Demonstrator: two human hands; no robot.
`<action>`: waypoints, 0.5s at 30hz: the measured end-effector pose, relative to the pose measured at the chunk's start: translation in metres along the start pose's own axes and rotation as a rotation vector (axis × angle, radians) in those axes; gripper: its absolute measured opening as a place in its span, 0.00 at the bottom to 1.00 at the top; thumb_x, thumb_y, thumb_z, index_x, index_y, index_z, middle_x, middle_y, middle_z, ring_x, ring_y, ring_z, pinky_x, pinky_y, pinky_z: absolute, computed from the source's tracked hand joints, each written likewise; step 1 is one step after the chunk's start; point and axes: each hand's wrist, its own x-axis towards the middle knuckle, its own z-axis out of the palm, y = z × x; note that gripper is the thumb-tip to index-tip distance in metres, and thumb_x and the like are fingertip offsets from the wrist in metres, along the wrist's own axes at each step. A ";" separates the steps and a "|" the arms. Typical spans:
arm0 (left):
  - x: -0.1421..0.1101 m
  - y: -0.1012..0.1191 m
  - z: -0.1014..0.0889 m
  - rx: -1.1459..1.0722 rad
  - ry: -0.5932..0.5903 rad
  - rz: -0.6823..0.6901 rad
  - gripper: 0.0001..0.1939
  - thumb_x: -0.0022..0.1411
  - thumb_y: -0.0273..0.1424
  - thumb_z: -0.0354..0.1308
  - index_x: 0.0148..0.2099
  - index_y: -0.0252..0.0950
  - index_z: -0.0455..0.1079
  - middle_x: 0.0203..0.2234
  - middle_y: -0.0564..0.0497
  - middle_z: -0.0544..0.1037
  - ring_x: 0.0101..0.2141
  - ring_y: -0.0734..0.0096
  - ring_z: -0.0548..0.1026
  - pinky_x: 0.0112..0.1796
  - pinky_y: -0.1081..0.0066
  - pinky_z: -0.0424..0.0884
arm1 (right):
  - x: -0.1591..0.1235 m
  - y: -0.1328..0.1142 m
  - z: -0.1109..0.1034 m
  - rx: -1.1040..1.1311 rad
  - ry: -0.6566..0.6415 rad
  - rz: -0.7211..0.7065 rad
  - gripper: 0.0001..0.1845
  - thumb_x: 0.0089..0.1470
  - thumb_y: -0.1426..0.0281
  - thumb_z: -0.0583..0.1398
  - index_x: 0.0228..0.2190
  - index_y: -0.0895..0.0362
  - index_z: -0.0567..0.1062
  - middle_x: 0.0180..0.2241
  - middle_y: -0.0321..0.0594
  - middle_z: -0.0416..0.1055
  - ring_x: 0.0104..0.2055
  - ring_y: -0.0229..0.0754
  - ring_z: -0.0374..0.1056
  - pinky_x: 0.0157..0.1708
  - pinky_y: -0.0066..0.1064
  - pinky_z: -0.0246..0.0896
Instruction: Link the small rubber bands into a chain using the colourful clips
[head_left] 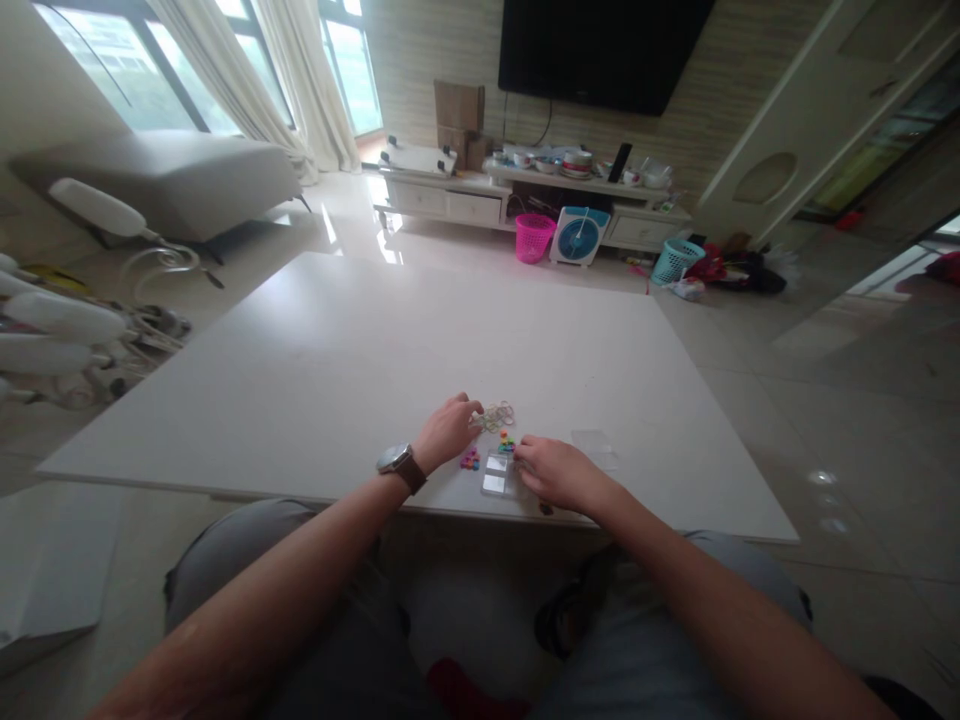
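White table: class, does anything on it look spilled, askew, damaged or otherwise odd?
Nothing looks clearly spilled or damaged. A small dark item sits at the near edge of the white table, by the right hand and apart from the colourful pieces, so it looks stray; it is too small to identify.

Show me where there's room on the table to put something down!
The white table looks bare from the pale loops to its far edge, left of the watch, and right of the clear panel. It's crowded around the left hand and right hand: loops, colourful pieces, clear case.
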 end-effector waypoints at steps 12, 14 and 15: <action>0.012 0.002 0.008 0.065 -0.028 -0.010 0.07 0.59 0.27 0.55 0.39 0.36 0.72 0.38 0.46 0.72 0.39 0.65 0.72 0.41 0.68 0.68 | 0.002 -0.004 0.003 0.025 0.002 -0.052 0.10 0.59 0.68 0.53 0.39 0.57 0.72 0.42 0.44 0.71 0.41 0.43 0.69 0.36 0.29 0.59; 0.014 -0.001 0.011 0.069 -0.039 -0.010 0.05 0.59 0.28 0.55 0.37 0.35 0.72 0.37 0.45 0.72 0.38 0.65 0.72 0.41 0.68 0.68 | 0.001 -0.004 0.003 0.023 0.000 -0.048 0.10 0.60 0.68 0.53 0.40 0.56 0.72 0.43 0.44 0.71 0.41 0.43 0.69 0.37 0.29 0.59; 0.015 -0.003 0.012 0.066 -0.038 -0.008 0.05 0.59 0.28 0.55 0.36 0.35 0.71 0.36 0.45 0.72 0.37 0.65 0.72 0.41 0.67 0.68 | 0.000 -0.004 0.003 0.022 -0.001 -0.046 0.10 0.60 0.67 0.53 0.40 0.56 0.72 0.43 0.43 0.71 0.41 0.43 0.69 0.37 0.29 0.59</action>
